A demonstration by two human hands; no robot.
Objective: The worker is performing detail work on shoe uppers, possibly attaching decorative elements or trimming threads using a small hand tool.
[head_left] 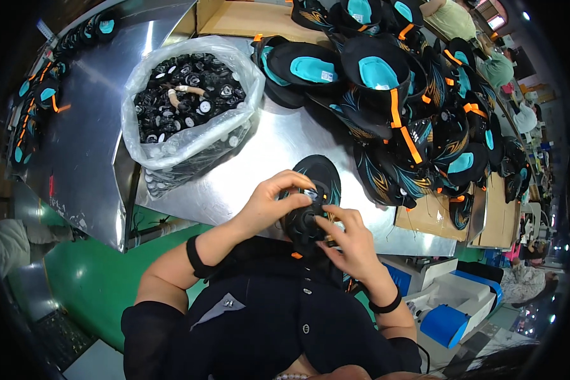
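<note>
A black shoe (323, 168) lies on the metal table in front of me, its toe pointing away. On its upper, close to my body, sits a round black dial (309, 219). My left hand (277, 201) reaches over the shoe from the left, thumb and forefinger pinched at a small shiny piece too tiny to name. From the other side my right hand (349, 239) bends its fingers against the shoe beside the dial, the forefinger touching its edge. Left of the shoe stands a clear plastic bag (199, 155), full of loose black dials (202, 95).
Black shoes with turquoise insoles (377, 73) and orange tabs are heaped at the right on cardboard (434, 215). More shoes (44, 95) line the far left. A white and blue machine (449, 310) stands at the lower right. Other people (449, 19) are at the upper right.
</note>
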